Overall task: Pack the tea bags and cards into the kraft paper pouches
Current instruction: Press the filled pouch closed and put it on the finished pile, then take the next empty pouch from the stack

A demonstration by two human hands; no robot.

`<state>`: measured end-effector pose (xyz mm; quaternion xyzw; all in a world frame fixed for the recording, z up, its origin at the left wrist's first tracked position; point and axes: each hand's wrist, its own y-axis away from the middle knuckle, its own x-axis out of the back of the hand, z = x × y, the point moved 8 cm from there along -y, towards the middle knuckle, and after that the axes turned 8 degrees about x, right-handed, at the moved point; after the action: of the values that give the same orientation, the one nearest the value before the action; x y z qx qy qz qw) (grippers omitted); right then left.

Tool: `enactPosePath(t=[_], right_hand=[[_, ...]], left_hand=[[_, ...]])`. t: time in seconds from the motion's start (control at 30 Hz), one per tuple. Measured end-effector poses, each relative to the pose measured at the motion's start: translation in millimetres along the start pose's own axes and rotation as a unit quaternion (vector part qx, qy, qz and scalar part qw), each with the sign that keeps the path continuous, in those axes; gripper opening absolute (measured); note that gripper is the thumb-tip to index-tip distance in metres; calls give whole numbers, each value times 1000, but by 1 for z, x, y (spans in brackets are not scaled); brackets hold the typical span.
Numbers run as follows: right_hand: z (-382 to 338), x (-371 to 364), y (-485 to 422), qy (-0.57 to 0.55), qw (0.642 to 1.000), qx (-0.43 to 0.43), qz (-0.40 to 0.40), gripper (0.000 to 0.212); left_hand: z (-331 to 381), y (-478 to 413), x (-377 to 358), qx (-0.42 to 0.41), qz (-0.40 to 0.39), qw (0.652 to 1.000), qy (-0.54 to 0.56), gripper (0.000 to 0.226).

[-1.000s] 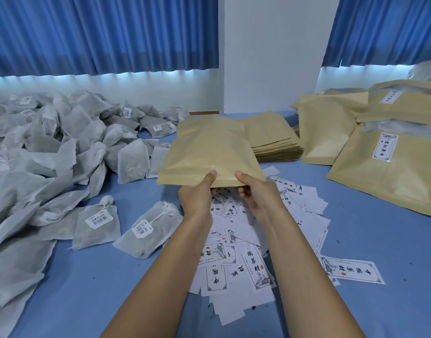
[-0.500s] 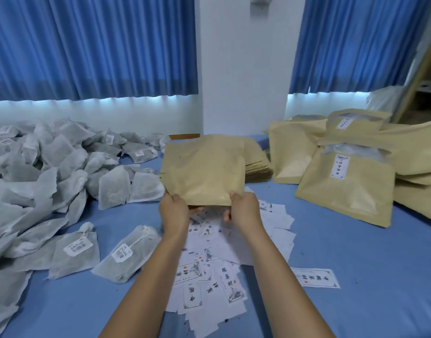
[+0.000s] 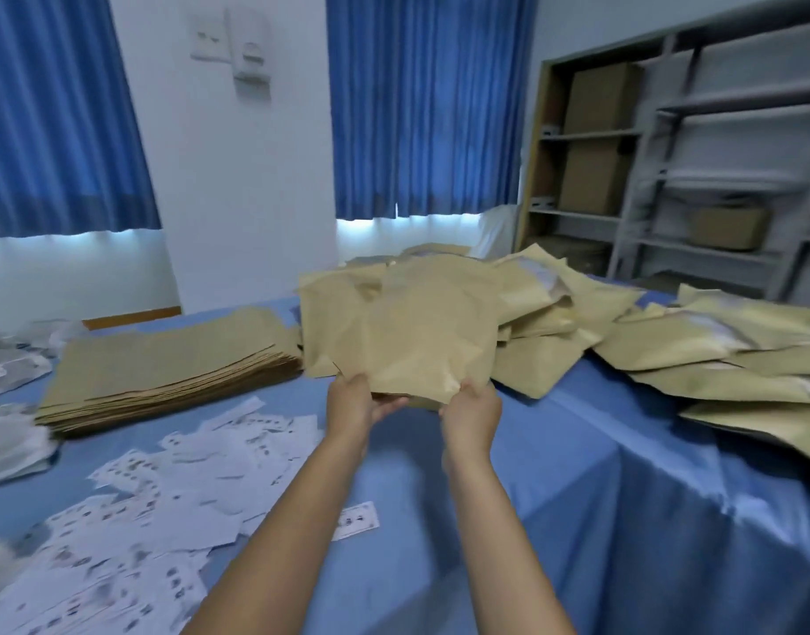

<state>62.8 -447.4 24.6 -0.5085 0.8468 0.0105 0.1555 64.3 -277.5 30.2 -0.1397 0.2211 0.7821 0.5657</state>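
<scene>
I hold one kraft pouch (image 3: 412,332) up off the tabletop (image 3: 577,474) with both hands. My left grip (image 3: 352,405) pinches its near edge on the left, thumb on top and fingers curled underneath, and my right grip (image 3: 469,417) is closed on the near right corner in the same way. The pouch hangs in the air, tilted with its far end higher, and its paper looks creased. The blur keeps me from telling whether anything is inside it. Beyond it and off to my right, a heap of filled pouches (image 3: 668,341) sprawls over the blue cloth, some overlapping, a few showing pale windows. To the left of the held pouch lies a neat stack of flat pouches (image 3: 164,364), its near edge facing me. Closer to me on the left the cards (image 3: 178,488) lie scattered in a loose white drift, and a single card (image 3: 355,520) sits apart from them, just beside my left forearm. At the far left edge there are pale shapes, probably the tea bags (image 3: 9,433), though they are badly smeared. Behind the tabletop hang blue curtains (image 3: 421,107), and on the right stands a grey shelf (image 3: 714,153) with cardboard boxes (image 3: 600,98).
</scene>
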Motion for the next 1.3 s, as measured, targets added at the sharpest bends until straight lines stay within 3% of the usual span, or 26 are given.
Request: enactPosePath(t=[0.27, 0.4, 0.47, 0.53, 0.6, 0.67, 0.73, 0.87, 0.97, 1.07, 1.13, 1.2, 1.23, 1.27, 1.3], right_hand=[[4, 92, -55, -43, 991, 16, 125, 28], [-25, 125, -89, -189, 959, 35, 209, 24], [-56, 127, -119, -310, 933, 54, 174, 16], [-83, 113, -148, -403, 912, 37, 66, 29], [-85, 102, -157, -368, 930, -15, 8, 28], [-70, 96, -155, -285, 958, -26, 7, 14], [-46, 89, -146, -221, 974, -33, 23, 15], [-6, 60, -117, -139, 988, -60, 30, 24], [12, 24, -98, -165, 985, -59, 13, 25], [33, -27, -73, -208, 971, -102, -54, 25], [51, -59, -53, -230, 961, -141, -62, 18], [66, -89, -31, -250, 954, -159, -51, 24], [71, -104, -21, -252, 953, -160, -53, 28], [75, -119, -10, -257, 951, -159, -60, 30], [77, -133, 0, -260, 949, -163, -74, 32]], left_hand=[[-60, 0, -96, 32, -50, 996, -66, 32], [-66, -4, -170, 21, -95, 991, -89, 23], [-61, -1, -224, 59, -214, 975, 4, 34], [-55, 7, -265, 104, -328, 937, 61, 66], [-60, 15, -281, 103, -367, 924, -2, 72], [-70, 10, -273, 69, -319, 941, -92, 52], [-79, 0, -255, 46, -282, 946, -152, 34], [-81, -23, -208, 7, -208, 938, -275, 29], [-65, -35, -171, -48, -161, 930, -328, 30], [-39, -45, -127, -121, -102, 906, -393, 28], [-18, -55, -91, -165, -69, 877, -447, 25], [7, -68, -47, -206, -27, 846, -492, 24], [24, -74, -22, -237, 15, 812, -532, 26], [42, -79, 4, -273, 71, 749, -599, 31], [58, -86, 31, -296, 132, 662, -676, 37]])
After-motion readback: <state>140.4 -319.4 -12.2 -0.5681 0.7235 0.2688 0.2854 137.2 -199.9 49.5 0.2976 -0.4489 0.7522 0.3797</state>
